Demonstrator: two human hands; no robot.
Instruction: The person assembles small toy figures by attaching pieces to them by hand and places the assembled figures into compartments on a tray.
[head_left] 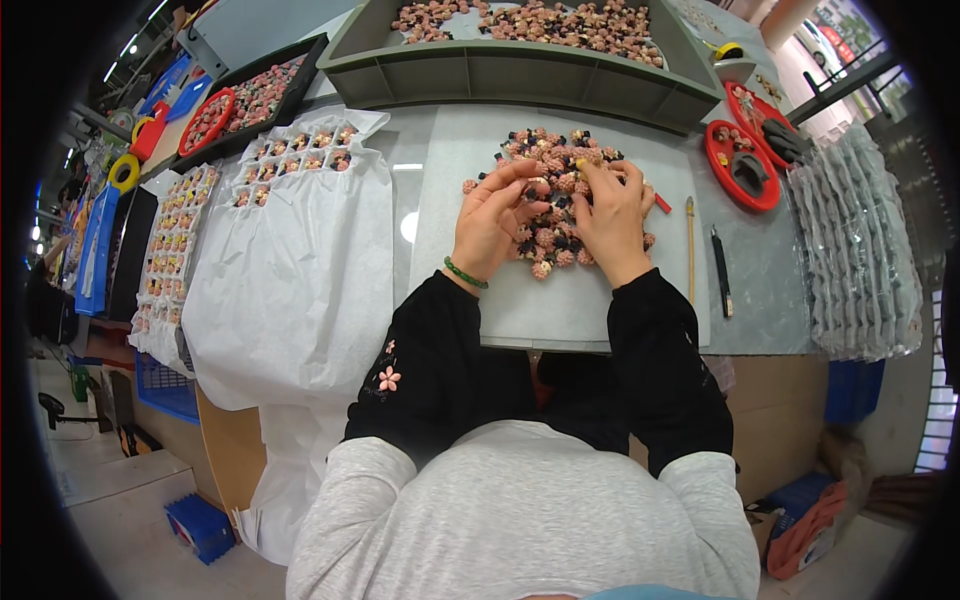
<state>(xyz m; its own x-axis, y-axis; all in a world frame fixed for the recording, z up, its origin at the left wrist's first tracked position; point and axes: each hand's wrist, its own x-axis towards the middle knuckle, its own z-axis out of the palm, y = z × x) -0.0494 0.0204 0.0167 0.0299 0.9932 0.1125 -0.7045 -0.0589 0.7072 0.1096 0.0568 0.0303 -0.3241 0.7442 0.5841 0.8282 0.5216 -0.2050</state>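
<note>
The pile of small pink and black figures [545,255] is lying on the white mat [450,310], toward its far edge. The left hand [490,220] is reaching over the left side of the pile, fingers bending and slightly spreading; the right hand [612,218] is bending narrowly over the right side. I cannot tell whether either one is gripping a figure. At the left of the table [765,320], rows of similar figures [315,159] are already sitting in white packing, beyond a white sheet [290,270]. By my judgement, the work is standing only partway: many pieces are still lying loose, and more are filling the grey-green crate [520,82] at the far edge. A brush [691,250] is lying near the mat's right edge.
</note>
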